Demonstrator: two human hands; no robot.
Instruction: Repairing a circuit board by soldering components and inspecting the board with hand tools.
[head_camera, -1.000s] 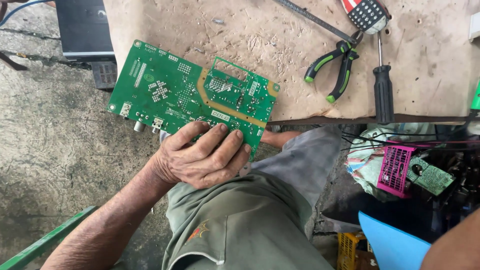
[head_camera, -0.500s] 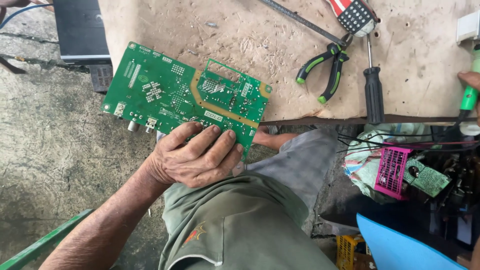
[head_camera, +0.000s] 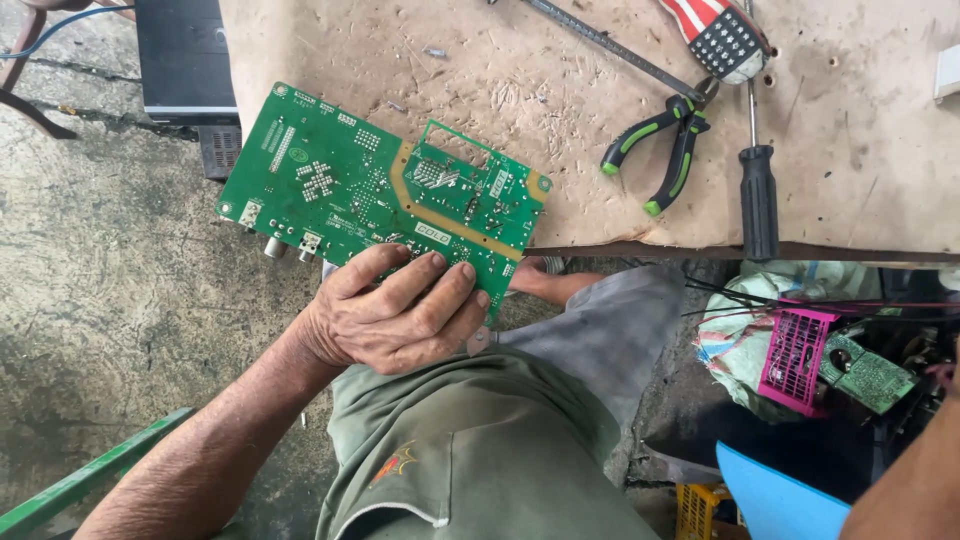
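Note:
My left hand (head_camera: 395, 315) grips the near edge of a green circuit board (head_camera: 350, 185), solder side up. The board is held tilted above my lap, with its far corner over the edge of the wooden bench (head_camera: 480, 70). Metal connectors hang off the board's lower left edge. Only my right forearm (head_camera: 905, 480) shows, at the lower right corner. The right hand itself is outside the picture.
On the bench lie green-handled pliers (head_camera: 655, 150), a black-handled screwdriver (head_camera: 757, 195), a long metal rod (head_camera: 600, 45) and a red-and-white tool (head_camera: 725, 35). A black box (head_camera: 185, 60) stands on the concrete floor at left. A pink plastic part (head_camera: 795, 355) and a small green board (head_camera: 865, 370) sit at right.
My right hand, seen half a second ago at the right edge with a green-handled tool, has left the view. The board stays in my left hand.

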